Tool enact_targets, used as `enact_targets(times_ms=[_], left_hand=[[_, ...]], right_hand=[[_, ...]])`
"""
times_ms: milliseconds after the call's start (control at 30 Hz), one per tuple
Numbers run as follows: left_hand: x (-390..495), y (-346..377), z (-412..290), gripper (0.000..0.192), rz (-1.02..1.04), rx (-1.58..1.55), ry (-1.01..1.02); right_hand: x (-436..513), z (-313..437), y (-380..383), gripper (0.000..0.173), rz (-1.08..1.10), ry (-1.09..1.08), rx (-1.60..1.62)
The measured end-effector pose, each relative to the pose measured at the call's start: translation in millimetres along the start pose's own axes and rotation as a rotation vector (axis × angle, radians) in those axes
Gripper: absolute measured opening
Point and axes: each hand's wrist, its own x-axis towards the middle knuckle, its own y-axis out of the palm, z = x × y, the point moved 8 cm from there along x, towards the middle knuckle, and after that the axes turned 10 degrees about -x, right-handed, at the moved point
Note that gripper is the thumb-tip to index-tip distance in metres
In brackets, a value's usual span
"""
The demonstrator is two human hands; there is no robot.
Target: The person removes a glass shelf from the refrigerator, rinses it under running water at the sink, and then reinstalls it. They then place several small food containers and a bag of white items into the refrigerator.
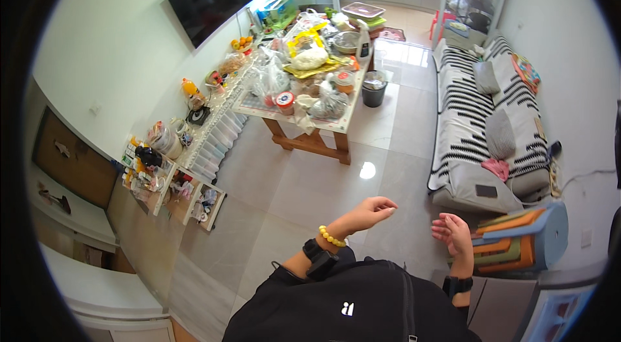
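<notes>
My left hand (pixel 371 212) is held out in front of my body over the tiled floor, fingers bent and nothing in them. A yellow bead bracelet (pixel 332 237) and a black strapped device (pixel 318 258) sit on that wrist and forearm. Off to the right, my right hand (pixel 453 234) is raised with loosely curled fingers, also without anything in it. Another black wrist device (pixel 457 285) is strapped below it. A stack of blue, orange and green plastic stools (pixel 526 235) is the nearest thing to my right hand.
Ahead stands a wooden table (pixel 342 145) crowded with bags, jars and bowls. A striped sofa (pixel 465 124) runs along the right wall, and a black bin (pixel 374 94) is beside the table. At left are a lace-covered sideboard (pixel 208 121) and a loaded small cart (pixel 187 196).
</notes>
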Motion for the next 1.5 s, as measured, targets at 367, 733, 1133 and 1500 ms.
enact_targets(times_ms=[367,733,1133,1500], left_hand=[[-15.5,-337.9,16.3,0.021,-0.805,-0.223,0.091],[54.8,-539.1,-18.9,0.082,-1.247,0.679,0.152],[168.7,-642.4,-41.7,0.108,-0.893,0.914,-0.627],[168.6,-643.4,-46.3,0.091,-0.84,1.038,-0.262]], right_hand=[[243.4,48.7,242.3,0.027,0.281,0.139,-0.171],[513.7,108.5,323.6,0.043,0.115,0.131,-0.315],[642.5,144.4,364.8,0.068,0.108,0.246,-0.206],[616.0,165.8,383.5,0.087,0.155,0.246,-0.166]])
